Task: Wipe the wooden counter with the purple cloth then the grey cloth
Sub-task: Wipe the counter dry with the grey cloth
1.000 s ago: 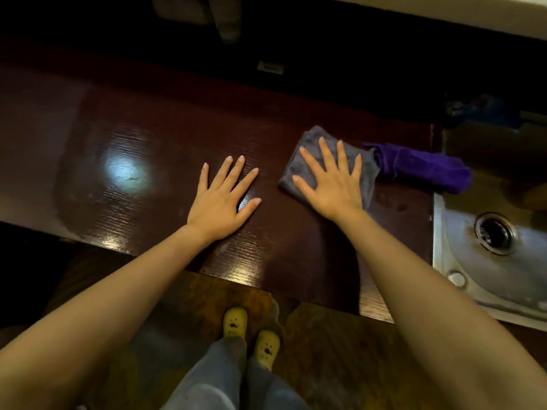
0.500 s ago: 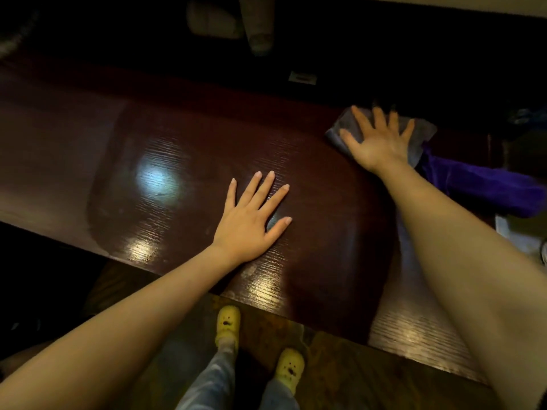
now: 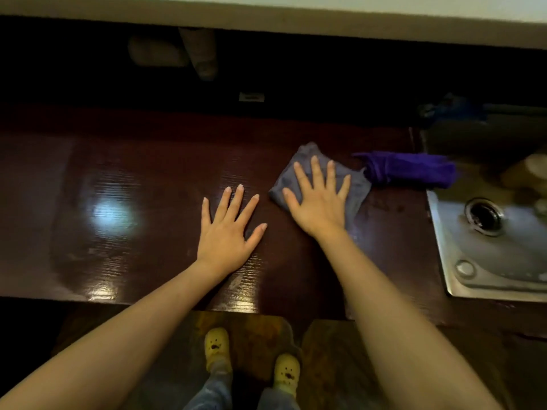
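Note:
The dark glossy wooden counter (image 3: 142,179) runs across the view. My right hand (image 3: 321,199) lies flat, fingers spread, pressing on the grey cloth (image 3: 299,161), which is folded on the counter. The purple cloth (image 3: 408,168) lies bunched just to the right of the grey one, by the sink edge, with no hand on it. My left hand (image 3: 228,229) rests flat and empty on the bare wood, a little left of the grey cloth.
A steel sink (image 3: 497,250) with a round drain (image 3: 484,216) is set in at the right. Behind the counter is a dark recess with dim objects under a pale ledge (image 3: 266,16). Yellow slippers (image 3: 217,344) stand on the floor below.
My right hand pushed the grey cloth away to the counter's far side, then drew it back toward me beside the left hand. The left hand stayed planted.

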